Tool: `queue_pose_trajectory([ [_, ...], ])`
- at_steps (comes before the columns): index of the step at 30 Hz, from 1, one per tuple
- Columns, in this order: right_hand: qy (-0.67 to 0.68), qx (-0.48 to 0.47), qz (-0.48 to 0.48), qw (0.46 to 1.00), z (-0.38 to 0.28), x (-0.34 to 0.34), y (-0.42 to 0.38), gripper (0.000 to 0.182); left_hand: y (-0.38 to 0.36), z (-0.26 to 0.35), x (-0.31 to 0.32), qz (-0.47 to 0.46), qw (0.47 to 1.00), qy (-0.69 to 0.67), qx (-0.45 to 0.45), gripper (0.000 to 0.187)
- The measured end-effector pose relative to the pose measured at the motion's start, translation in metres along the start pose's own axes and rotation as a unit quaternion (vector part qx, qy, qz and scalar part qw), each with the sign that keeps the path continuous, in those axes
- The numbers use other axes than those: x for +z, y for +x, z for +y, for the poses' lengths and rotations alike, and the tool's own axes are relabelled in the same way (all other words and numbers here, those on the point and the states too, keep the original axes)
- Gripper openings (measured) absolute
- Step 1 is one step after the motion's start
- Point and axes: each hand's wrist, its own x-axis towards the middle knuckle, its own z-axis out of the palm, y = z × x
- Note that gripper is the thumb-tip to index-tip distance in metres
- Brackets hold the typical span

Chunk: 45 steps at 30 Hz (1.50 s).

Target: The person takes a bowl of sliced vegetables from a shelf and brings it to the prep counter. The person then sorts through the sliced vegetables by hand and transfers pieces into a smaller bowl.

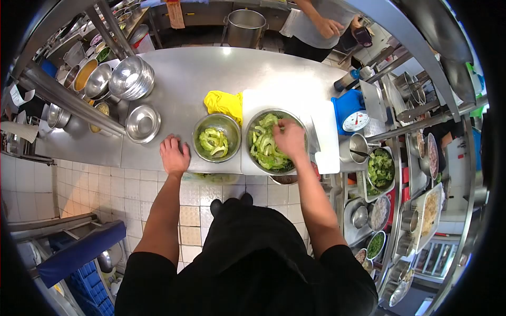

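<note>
The long stainless steel worktop [211, 73] carries everything. On it, a white plastic cutting board [327, 152] lies under the large steel bowl of sliced pale green vegetable [266, 147]. The right hand [289, 138] is sunk into that bowl, fingers curled down among the slices; whether they pinch any cannot be told. Just left of this hand sits the smaller steel bowl [216, 138] with fewer slices, a crumpled yellow cloth [224, 102] behind it. The left hand [174, 155] rests flat, open and empty, on the worktop edge. Turning slices gently from the bottom would probably mix them evenly.
</note>
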Motion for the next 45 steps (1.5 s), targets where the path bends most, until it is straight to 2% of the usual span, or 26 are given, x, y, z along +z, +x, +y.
queue_pose_trajectory([
  [1, 0.025, 0.017, -0.004, 1.000, -0.004, -0.016, 0.000, 0.030, 0.001, 0.001, 0.000, 0.002, 1.000, 0.001, 0.002, 0.030],
  [4, 0.039, -0.031, 0.012, 0.999, -0.003, -0.045, -0.005, 0.035, 0.002, 0.002, -0.001, 0.001, 1.000, -0.001, 0.003, 0.030],
  [7, -0.005, -0.117, -0.045, 0.992, -0.004, -0.060, -0.018, 0.068, 0.002, 0.003, -0.002, 0.004, 1.000, 0.002, 0.004, 0.029],
  [10, -0.198, -0.063, -0.079, 0.975, 0.000, -0.031, -0.042, 0.106, 0.002, 0.002, -0.002, 0.007, 1.000, 0.005, 0.012, 0.029],
  [13, -0.360, 0.011, -0.166, 0.918, 0.008, 0.008, -0.044, 0.127, 0.002, 0.002, -0.001, 0.009, 1.000, 0.005, 0.015, 0.029],
  [14, -0.341, 0.011, -0.146, 0.929, 0.006, 0.012, -0.043, 0.112, 0.002, 0.002, -0.001, 0.010, 1.000, 0.005, 0.015, 0.029],
  [17, -0.232, -0.002, -0.140, 0.963, 0.014, 0.016, -0.038, 0.097, 0.002, 0.002, -0.002, 0.007, 1.000, 0.001, 0.014, 0.029],
  [18, -0.226, -0.034, -0.088, 0.970, 0.018, 0.015, -0.039, 0.070, 0.001, 0.003, -0.001, 0.006, 1.000, 0.002, 0.012, 0.029],
  [21, -0.146, -0.079, -0.040, 0.985, 0.047, 0.015, -0.024, 0.050, 0.002, 0.003, -0.001, 0.007, 1.000, 0.005, 0.007, 0.029],
  [22, -0.128, -0.084, -0.007, 0.988, 0.041, 0.006, -0.026, 0.038, 0.002, 0.002, 0.000, 0.007, 1.000, 0.006, 0.007, 0.029],
  [25, -0.049, -0.076, -0.004, 0.996, 0.042, -0.009, -0.017, 0.038, 0.002, 0.002, -0.001, 0.007, 1.000, 0.007, 0.006, 0.030],
  [29, -0.064, -0.093, -0.027, 0.993, 0.029, -0.022, -0.015, 0.040, 0.001, 0.001, 0.000, 0.005, 1.000, 0.013, 0.008, 0.031],
  [30, -0.068, -0.068, -0.064, 0.993, 0.020, -0.028, -0.016, 0.042, 0.001, 0.001, 0.000, 0.004, 1.000, 0.014, 0.006, 0.031],
  [33, -0.028, -0.111, -0.026, 0.993, 0.024, -0.020, -0.024, 0.047, 0.002, 0.003, 0.000, 0.001, 1.000, 0.015, 0.002, 0.031],
  [36, -0.097, -0.157, 0.031, 0.982, 0.009, -0.021, -0.044, 0.038, 0.000, 0.002, -0.001, -0.005, 1.000, 0.014, 0.000, 0.031],
  [39, -0.199, -0.248, -0.099, 0.943, 0.024, 0.001, -0.050, 0.026, 0.002, 0.002, -0.001, -0.003, 1.000, 0.017, 0.004, 0.031],
  [40, -0.246, -0.249, -0.058, 0.935, 0.024, 0.011, -0.058, 0.018, 0.002, 0.002, -0.001, -0.004, 1.000, 0.017, 0.005, 0.031],
  [43, -0.316, -0.214, -0.067, 0.922, 0.023, 0.034, -0.051, 0.020, 0.002, 0.002, 0.000, -0.004, 1.000, 0.017, 0.003, 0.030],
  [45, -0.302, -0.224, -0.060, 0.925, 0.026, 0.037, -0.050, 0.016, 0.002, 0.002, 0.001, -0.004, 1.000, 0.015, 0.003, 0.030],
])
